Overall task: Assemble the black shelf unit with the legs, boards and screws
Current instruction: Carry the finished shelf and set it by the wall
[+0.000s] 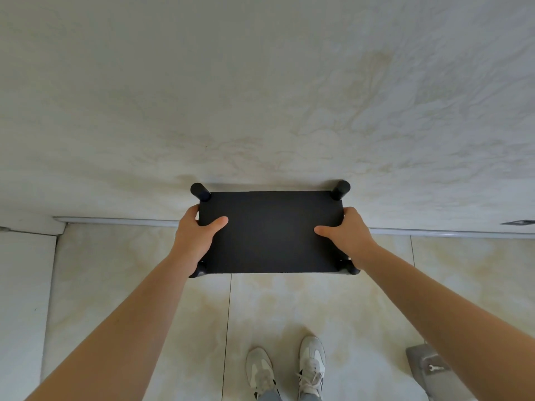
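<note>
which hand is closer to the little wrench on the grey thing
Right. The right hand grips the right edge of the black shelf, on the same side as the wrench; the left hand grips the opposite edge, farther off.

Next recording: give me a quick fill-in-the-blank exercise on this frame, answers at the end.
The left hand and the right hand grip opposite short edges of the ____ board.
Round legs show at ____ corners of the board.
A small white wrench lies on a grey object near the person's ____ arm.
Missing words: black; four; right.
</note>
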Tool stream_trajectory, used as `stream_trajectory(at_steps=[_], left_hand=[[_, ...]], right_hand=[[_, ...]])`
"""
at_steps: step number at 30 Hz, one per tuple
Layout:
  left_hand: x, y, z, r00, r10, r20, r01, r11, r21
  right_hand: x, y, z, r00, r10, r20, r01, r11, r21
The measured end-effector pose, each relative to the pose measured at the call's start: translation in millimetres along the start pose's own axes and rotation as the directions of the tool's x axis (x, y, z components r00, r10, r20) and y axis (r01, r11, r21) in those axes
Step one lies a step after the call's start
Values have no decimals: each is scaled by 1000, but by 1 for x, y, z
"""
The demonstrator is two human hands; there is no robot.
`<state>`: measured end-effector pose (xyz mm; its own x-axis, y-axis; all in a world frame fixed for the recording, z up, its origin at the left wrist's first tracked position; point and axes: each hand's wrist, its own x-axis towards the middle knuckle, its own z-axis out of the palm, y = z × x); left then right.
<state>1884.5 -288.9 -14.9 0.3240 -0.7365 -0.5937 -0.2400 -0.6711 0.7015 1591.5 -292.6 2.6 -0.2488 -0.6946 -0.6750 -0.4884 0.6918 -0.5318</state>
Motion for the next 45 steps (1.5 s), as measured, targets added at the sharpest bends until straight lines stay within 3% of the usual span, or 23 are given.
stream_trajectory(at_steps=[15,27,36,45], left_hand=[[4,-9,-15,998,-16,-59,17,999,32],[7,0,-16,1000,0,-7,2,983,182],[-11,5,-10,988,109,-106,-60,919,391],[-24,4,-14,986,127,-111,-60,880,471]], right_hand=[[-4,-7,11,998,-55,4,55,997,50],[3,-7,10,999,-12,30,11,999,53],[3,-7,5,998,-25,54,27,999,-44],[-5,-4,3,996,-71,58,77,989,-124]])
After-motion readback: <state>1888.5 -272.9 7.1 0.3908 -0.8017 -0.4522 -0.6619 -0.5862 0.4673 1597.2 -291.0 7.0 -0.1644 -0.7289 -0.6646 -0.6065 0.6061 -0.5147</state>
